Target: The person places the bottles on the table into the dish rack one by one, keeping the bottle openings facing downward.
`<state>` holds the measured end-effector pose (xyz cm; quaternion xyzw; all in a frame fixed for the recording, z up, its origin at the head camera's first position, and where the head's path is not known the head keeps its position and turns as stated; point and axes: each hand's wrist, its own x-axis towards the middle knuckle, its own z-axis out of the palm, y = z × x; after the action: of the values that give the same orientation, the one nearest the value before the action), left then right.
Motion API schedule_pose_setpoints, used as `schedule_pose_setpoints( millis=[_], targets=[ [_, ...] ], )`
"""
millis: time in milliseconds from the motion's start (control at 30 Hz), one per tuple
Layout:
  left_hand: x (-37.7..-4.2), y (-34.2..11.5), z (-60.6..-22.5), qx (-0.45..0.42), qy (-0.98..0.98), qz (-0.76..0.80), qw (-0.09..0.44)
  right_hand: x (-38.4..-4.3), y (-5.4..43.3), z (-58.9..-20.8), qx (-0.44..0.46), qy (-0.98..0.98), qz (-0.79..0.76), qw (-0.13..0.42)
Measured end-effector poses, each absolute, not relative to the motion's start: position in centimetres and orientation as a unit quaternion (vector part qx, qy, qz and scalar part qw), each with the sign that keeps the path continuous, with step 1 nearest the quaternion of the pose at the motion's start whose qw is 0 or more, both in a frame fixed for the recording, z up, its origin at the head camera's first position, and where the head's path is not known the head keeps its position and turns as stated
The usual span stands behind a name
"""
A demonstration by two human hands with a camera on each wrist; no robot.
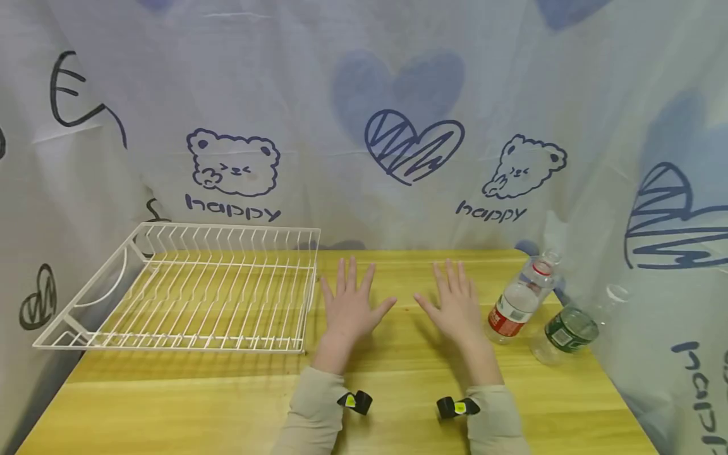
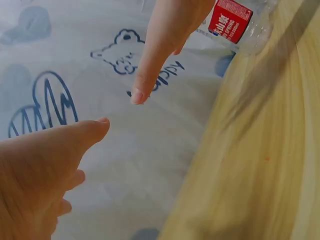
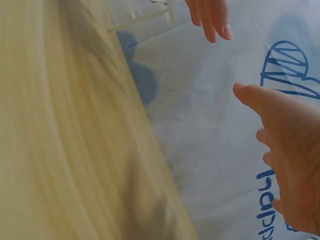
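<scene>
Left hand (image 1: pixel 351 311): spread wide, empty; wire rack (image 1: pixel 222 263) at nine o'clock.
Right hand (image 1: pixel 457 311): spread, empty; red-labelled bottle (image 1: pixel 517 306) at three o'clock.
Care: side clearance seemed wise.

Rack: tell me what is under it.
Through the gaps in the rack, the yellow table shows, with some curtain at the left and far edges. Thin strips the rack itself covers cannot be seen.
</scene>
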<state>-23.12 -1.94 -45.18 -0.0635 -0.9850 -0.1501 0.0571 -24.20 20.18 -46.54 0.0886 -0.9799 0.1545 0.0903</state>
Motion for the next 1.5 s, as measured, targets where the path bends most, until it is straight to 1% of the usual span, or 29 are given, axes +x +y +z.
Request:
schedule_pose_setpoints(
  millis=[167, 300, 467, 700, 933, 1033, 1233, 1500],
  targets=[
    [-22.1, -2.4, -43.2, -0.083, -0.985, -0.135, 0.065, -24.0, 20.1, -45.1, 0.094, -0.979, 0.149, 0.106],
    [-21.0, -3.6, -41.6, -0.088, -0.986, -0.123, 0.067, -23.7, 19.4, -44.0, 0.106, -0.977, 0.141, 0.121],
    [-19.8, -6.5, -40.3, -0.076, -0.988, -0.116, 0.075, -23.4, 17.9, -42.5, 0.137, -0.975, 0.116, 0.128],
    [-18.3, -11.2, -39.4, -0.068, -0.988, -0.1, 0.091, -22.6, 15.0, -41.0, 0.18, -0.97, 0.101, 0.125],
    [-16.4, -16.9, -39.3, -0.043, -0.99, -0.104, 0.087, -21.4, 11.3, -41.4, 0.249, -0.957, 0.084, 0.124],
    [-15.4, -19.5, -39.5, -0.029, -0.99, -0.102, 0.094, -20.5, 9.5, -41.8, 0.282, -0.948, 0.084, 0.123],
    [-14.1, -24.7, -40.1, -0.002, -0.991, -0.091, 0.099, -19.2, 6.0, -42.6, 0.34, -0.933, 0.062, 0.099],
    [-13.3, -30.9, -41.2, 0.03, -0.991, -0.107, 0.08, -18.0, 1.8, -43.4, 0.403, -0.912, 0.031, 0.074]
  ],
)
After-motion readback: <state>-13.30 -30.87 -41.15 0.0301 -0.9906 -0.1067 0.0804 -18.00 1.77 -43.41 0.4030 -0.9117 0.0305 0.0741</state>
